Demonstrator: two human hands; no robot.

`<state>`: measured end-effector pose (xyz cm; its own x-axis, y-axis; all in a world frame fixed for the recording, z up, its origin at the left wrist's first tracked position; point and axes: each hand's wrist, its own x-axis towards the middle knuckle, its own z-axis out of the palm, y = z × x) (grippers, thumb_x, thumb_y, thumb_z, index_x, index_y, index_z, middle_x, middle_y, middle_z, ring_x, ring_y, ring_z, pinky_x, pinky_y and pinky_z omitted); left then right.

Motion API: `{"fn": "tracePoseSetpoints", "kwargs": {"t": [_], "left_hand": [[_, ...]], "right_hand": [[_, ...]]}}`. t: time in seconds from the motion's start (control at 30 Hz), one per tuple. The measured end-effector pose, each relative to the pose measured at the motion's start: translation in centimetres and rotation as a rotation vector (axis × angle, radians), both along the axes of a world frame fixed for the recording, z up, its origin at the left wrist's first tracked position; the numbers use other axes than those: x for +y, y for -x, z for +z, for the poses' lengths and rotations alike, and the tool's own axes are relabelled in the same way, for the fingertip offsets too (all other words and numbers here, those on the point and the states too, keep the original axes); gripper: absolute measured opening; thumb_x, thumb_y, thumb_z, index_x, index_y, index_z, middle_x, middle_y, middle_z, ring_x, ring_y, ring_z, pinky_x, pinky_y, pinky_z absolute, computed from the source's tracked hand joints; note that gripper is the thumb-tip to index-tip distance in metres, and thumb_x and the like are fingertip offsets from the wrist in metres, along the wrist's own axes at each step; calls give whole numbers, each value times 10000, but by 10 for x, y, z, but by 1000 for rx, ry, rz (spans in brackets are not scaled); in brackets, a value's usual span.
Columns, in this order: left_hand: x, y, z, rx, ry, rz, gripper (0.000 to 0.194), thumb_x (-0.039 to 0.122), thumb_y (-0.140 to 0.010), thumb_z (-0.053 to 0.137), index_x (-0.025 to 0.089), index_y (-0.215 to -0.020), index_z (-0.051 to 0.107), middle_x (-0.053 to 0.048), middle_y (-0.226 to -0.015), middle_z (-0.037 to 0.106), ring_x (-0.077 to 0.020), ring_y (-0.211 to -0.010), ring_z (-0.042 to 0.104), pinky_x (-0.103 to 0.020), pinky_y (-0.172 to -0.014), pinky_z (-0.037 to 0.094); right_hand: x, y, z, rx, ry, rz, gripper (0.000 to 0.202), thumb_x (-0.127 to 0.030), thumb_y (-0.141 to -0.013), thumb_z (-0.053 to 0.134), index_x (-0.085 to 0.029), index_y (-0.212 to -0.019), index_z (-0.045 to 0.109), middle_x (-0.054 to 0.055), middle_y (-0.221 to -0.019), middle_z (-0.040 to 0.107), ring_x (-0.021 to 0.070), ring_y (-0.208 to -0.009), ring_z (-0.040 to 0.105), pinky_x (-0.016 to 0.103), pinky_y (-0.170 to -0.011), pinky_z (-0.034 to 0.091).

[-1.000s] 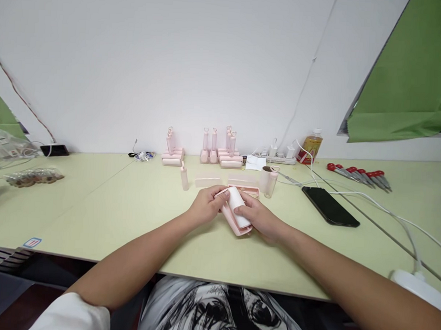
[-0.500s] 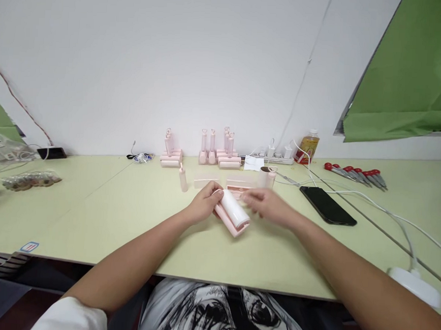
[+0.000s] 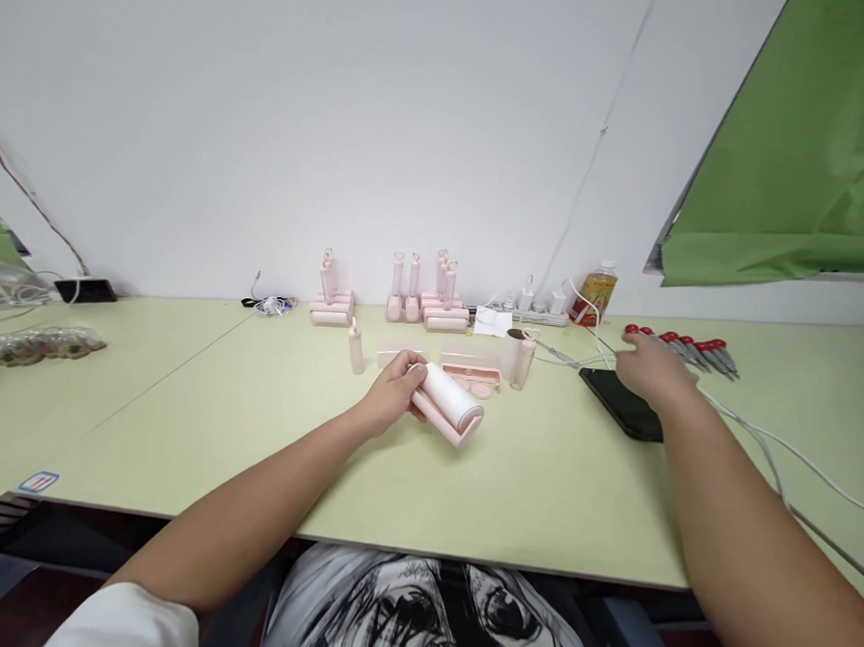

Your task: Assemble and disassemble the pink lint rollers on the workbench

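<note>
My left hand (image 3: 395,397) is closed around one end of a pink lint roller (image 3: 438,420), held tilted above the table. Its white sticky roll (image 3: 453,394) lies in the pink shell. To the right, my right hand (image 3: 653,372) is stretched over the far end of a black phone (image 3: 626,409), near the row of red-topped grey tools (image 3: 691,349). Its fingers are partly hidden and slightly blurred, so a hold on a tool cannot be made out. Beyond the roller lies an open pink case part (image 3: 471,374). Pink handles (image 3: 356,347) stand on both sides.
Several pink lint rollers with upright handles (image 3: 414,289) line the wall. A power strip (image 3: 540,318), white cables (image 3: 752,418) and a drink bottle (image 3: 597,292) are at the back right. A clear bag of small parts (image 3: 44,345) lies at left.
My right hand has moved away from the roller, to the right, over the phone toward the red-topped tools. My left hand still holds the roller, shifted slightly. Another person's hand at far left is gone from view.
</note>
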<state>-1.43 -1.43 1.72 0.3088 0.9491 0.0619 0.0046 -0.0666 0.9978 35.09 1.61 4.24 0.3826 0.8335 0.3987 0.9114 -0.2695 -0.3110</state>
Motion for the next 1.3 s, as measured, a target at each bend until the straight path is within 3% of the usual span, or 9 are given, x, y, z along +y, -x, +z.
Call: {"fn": "tracePoseSetpoints", "kwargs": {"t": [0.1, 0.17, 0.23, 0.37, 0.53, 0.67, 0.9, 1.1, 1.3], "left_hand": [[0, 0, 0, 31, -21, 26, 218, 410, -858, 498, 212, -924, 435, 46, -685, 471, -111, -534, 545, -254, -435, 517], [1, 0, -2, 46, -42, 43, 216, 405, -860, 495, 209, -933, 440, 43, -695, 472, -107, -538, 539, -247, -432, 511], [2, 0, -5, 55, -61, 55, 216, 405, -868, 485, 208, -946, 441, 41, -704, 476, -106, -540, 537, -244, -435, 508], [3, 0, -10, 78, -116, 55, 227, 425, -889, 457, 211, -961, 433, 38, -722, 480, -111, -563, 545, -246, -458, 509], [-1, -3, -16, 116, -229, 51, 275, 457, -910, 426, 213, -1036, 420, 20, -804, 497, -123, -623, 552, -259, -501, 513], [-5, -4, -18, 199, -384, 18, 321, 476, -928, 409, 196, -1079, 454, -40, -986, 549, -149, -786, 557, -265, -616, 500], [-6, 2, -11, 429, -596, -48, 444, 494, -918, 438, 174, -1222, 487, -100, -1161, 575, -222, -1009, 555, -352, -864, 443], [-4, 9, -2, 633, -516, -165, 513, 607, -819, 538, 167, -1081, 566, -67, -974, 657, -207, -810, 596, -293, -668, 436], [-1, 16, 2, 772, -594, -236, 510, 643, -844, 458, 159, -962, 568, -54, -838, 651, -182, -692, 578, -262, -573, 374]], "right_hand": [[-6, 21, 7, 184, -221, 30, 435, -152, -817, 415, -132, -1226, 561, 164, -1064, 705, 254, -1000, 613, 365, -797, 445], [-13, 46, 6, 374, -406, 177, 317, -220, -821, 480, -170, -1100, 621, 111, -958, 728, 210, -849, 642, 322, -739, 466], [-23, 76, 2, 519, -453, 382, 232, -271, -819, 522, -166, -984, 648, 74, -805, 712, 184, -713, 629, 297, -667, 472], [-42, 127, -11, 524, -260, 795, 276, -401, -857, 541, -167, -956, 647, 38, -740, 654, 159, -630, 571, 282, -605, 445], [-49, 154, -31, 578, 165, 1101, 607, -474, -843, 580, -189, -1363, 448, 78, -1019, 648, 187, -775, 598, 301, -681, 458], [-46, 159, -41, 639, 278, 1182, 677, -378, -814, 619, -183, -1417, 382, 93, -1122, 623, 241, -944, 589, 338, -785, 462], [-47, 155, -36, 519, 226, 1218, 628, -222, -778, 576, -240, -1393, 449, 62, -1279, 583, 280, -1092, 547, 375, -905, 428], [-45, 150, -35, 490, 238, 1227, 534, -263, -796, 601, -239, -1324, 534, 44, -1200, 632, 248, -987, 596, 313, -796, 458], [-44, 147, -29, 429, 275, 1318, 508, -398, -836, 602, -214, -1306, 554, 43, -1152, 651, 241, -957, 596, 312, -798, 454]]}}
